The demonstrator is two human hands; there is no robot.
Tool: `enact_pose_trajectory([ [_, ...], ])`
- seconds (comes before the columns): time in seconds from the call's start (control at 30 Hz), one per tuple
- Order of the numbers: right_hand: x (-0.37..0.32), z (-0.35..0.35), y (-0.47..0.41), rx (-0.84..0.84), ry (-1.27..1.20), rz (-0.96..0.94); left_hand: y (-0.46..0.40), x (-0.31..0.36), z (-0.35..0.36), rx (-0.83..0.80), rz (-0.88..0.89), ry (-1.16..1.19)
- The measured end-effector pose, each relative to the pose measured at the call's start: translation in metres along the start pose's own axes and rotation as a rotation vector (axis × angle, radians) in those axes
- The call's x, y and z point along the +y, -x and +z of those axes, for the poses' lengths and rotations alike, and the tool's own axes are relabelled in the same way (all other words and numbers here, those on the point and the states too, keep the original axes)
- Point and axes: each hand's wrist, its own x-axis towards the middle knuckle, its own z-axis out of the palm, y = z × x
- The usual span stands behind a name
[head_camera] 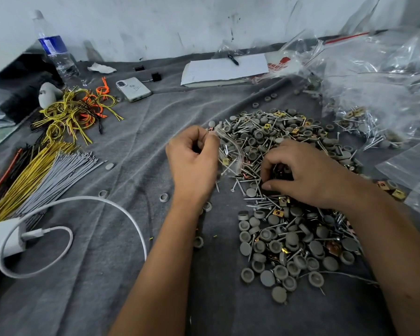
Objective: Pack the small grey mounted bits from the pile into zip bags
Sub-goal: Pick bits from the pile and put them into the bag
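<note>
The left grip, knuckles up, fingers curled, pinches the mouth of a small zip bag holding screws. Right of it, the right grip claws down into the pile of grey caps, fingertips buried, contents unclear.

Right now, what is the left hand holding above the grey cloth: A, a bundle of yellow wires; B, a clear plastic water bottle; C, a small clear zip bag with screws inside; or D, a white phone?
C: the left hand pinches the top of a small clear zip bag at the edge of the pile.
</note>
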Motion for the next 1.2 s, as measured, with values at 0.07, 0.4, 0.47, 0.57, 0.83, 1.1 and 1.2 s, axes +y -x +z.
enact_pose_trajectory([
  [0.07, 0.0, 0.0, 0.0, 0.046, -0.042, 0.003, 0.0, 0.0, 0.0, -0.008, 0.006, -0.006],
  [0.4, -0.014, 0.009, -0.003, 0.44, -0.196, -0.181, 0.004, 0.002, 0.005, -0.187, -0.013, -0.001],
  [0.47, -0.017, 0.013, -0.004, 0.433, -0.186, -0.202, 0.004, 0.003, 0.007, -0.2, -0.01, 0.001],
  [0.57, -0.016, 0.015, -0.005, 0.443, -0.187, -0.193, 0.004, 0.005, 0.007, -0.214, -0.028, 0.022],
  [0.83, -0.014, 0.018, -0.006, 0.524, -0.223, -0.177, 0.006, 0.003, 0.009, -0.23, -0.053, 0.056],
  [1.1, 0.004, 0.0, -0.001, 0.591, -0.167, -0.067, 0.006, 0.001, 0.007, -0.22, -0.065, 0.069],
  [1.2, 0.012, -0.005, 0.002, 0.436, -0.08, -0.07, 0.005, 0.001, 0.006, -0.232, -0.068, 0.09],
])
